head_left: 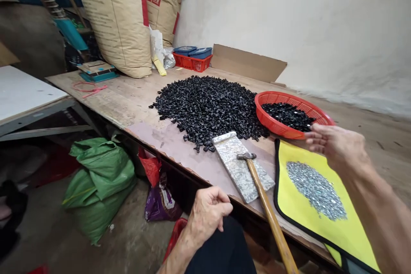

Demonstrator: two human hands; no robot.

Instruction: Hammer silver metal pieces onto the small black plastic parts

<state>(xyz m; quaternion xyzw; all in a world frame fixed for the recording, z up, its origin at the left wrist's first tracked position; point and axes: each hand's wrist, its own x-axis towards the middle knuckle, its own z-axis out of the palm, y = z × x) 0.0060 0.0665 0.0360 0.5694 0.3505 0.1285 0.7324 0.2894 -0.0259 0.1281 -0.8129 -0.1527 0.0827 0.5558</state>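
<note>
My left hand (208,212) is above my lap at the table's front edge, its fingers curled in against the thumb; whatever they may hold is hidden. My right hand (337,143) is at the near right rim of a red plastic basket (271,124), fingers loosely bent and slightly apart, with nothing visible in them. Small black plastic pieces (287,115) lie in the basket. Between my hands, a hammer (257,184) with a wooden handle rests its head on a speckled grey slab (233,162). Small shiny metal pieces (316,188) are spread on a yellow mat (290,214) under my right forearm.
A large heap of black plastic pieces (208,105) covers the middle of the wooden table (118,105). Behind it stand paper sacks (118,21), a red crate (192,63) with blue baskets and a cardboard strip (247,63) against the wall. A green sack (99,184) sits on the floor.
</note>
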